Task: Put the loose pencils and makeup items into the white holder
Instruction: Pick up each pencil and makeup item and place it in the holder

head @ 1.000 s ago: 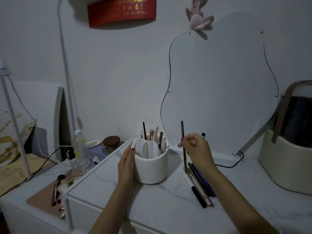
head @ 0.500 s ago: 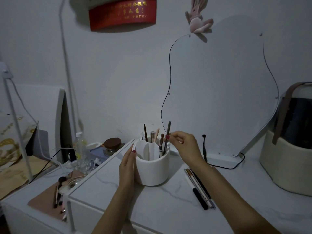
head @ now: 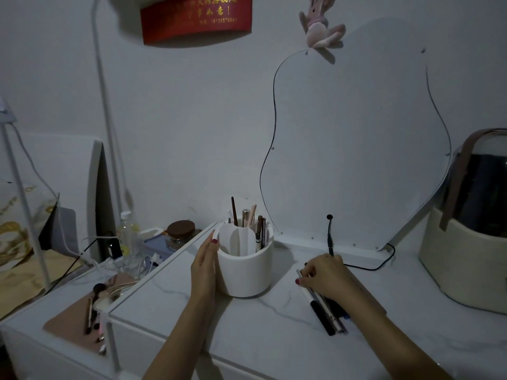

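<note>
holder (head: 244,272) white | tabletop (head: 247,325) white, grey-veined | sign (head: 196,17) red, gold lettering

The marble table (head: 274,333) bore the white holder (head: 244,272) at centre, loose pencils (head: 326,316) at three o'clock, a basket (head: 463,270) far right.

White holder (head: 244,272) upright, part-filled; loose pencils (head: 323,314) beside.
</note>
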